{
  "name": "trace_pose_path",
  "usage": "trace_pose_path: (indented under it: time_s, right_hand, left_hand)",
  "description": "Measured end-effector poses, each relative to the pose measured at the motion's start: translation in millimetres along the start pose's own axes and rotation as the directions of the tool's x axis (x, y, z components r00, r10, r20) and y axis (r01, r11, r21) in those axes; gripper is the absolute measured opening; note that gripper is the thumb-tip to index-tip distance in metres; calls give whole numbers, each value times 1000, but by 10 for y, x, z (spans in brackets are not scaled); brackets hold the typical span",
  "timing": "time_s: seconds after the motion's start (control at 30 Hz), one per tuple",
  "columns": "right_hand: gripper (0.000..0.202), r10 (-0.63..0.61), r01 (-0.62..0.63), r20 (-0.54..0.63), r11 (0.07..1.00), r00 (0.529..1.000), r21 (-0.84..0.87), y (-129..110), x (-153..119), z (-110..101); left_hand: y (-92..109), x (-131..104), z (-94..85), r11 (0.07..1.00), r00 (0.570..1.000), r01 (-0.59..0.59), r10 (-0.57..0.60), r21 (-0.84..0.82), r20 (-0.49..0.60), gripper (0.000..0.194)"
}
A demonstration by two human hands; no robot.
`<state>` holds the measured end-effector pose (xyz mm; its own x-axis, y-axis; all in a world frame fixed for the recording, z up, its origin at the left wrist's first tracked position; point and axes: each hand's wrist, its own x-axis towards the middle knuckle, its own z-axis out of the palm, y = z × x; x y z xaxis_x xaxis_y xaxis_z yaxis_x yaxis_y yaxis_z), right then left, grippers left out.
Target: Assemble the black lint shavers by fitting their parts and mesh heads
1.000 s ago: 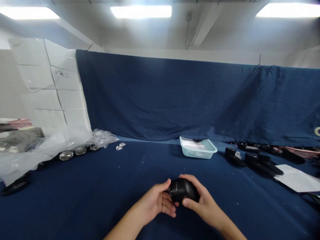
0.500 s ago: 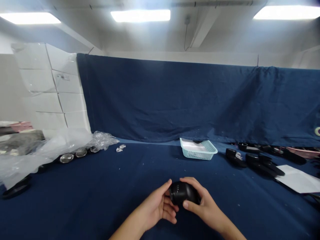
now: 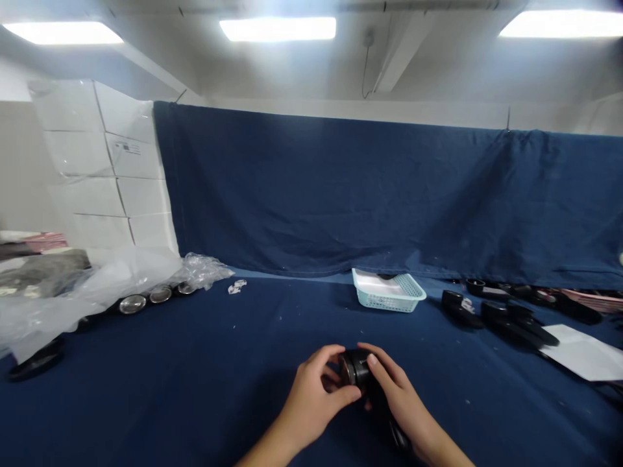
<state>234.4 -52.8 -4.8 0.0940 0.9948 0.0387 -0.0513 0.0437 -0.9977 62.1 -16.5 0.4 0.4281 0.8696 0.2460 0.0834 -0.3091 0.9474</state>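
Observation:
Near the front middle of the blue cloth, I hold a black handheld device (image 3: 361,368) with a round, metal-rimmed end and a long handle. My right hand (image 3: 402,395) is wrapped round its body, the thumb on top and the handle slanting down under the palm. Curved about the round end is my left hand (image 3: 318,392), its thumb at the lower edge and its fingers at the upper edge. The end faces left, towards the left palm. The left fingertips behind the device are partly hidden, and its exact kind cannot be made out.
A light blue basket (image 3: 389,302) stands at the back. Black parts (image 3: 516,322) and a white sheet (image 3: 581,353) lie on the right. Clear plastic (image 3: 117,275) covers round-ended black items on the left, before stacked white boxes (image 3: 100,194). A blue curtain (image 3: 311,194) hangs behind.
The device has turned, so its round end and handle now show. My left hand has moved right and closed round the end; my right thumb has shifted up onto the body.

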Motion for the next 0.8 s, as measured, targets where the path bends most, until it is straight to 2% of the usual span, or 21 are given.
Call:
trace_pose_path:
  time_s: [0.07,0.17,0.27,0.33,0.47,0.57,0.73,0.8]
  right_hand:
    - [49,90,-90,3,993,996,81,-48,-21,35]
    - [42,163,-173,65,965,984,198,-104,-44,60]
    - [44,267,-284,102,931,958,230,-174,-67,78]
    - [44,330,-338,76,913,941,227,-234,-87,99]
    - [41,340,-337,33,908,940,249,-312,-110,136]
    - [43,350,-348,43,899,936,267,-302,-106,138]
    - [44,444,-448,81,852,892,271,-221,-94,119]
    - [45,432,-435,80,852,898,291,-167,-83,103]
  left_hand:
    - [24,-25,8,985,995,-93,97,147,-18,56]
    - [46,-48,5,945,979,-201,202,256,21,62]
    - [42,-53,-9,916,968,-244,247,317,32,65]
    - [35,-54,-17,911,966,-252,254,326,36,64]
    - [49,-58,-32,923,970,-241,234,299,58,58]
    - [94,-64,-41,918,968,-250,244,307,61,51]
    - [184,-90,-43,843,924,-382,337,379,181,25]
    - [185,-99,-33,843,922,-386,345,376,173,28]
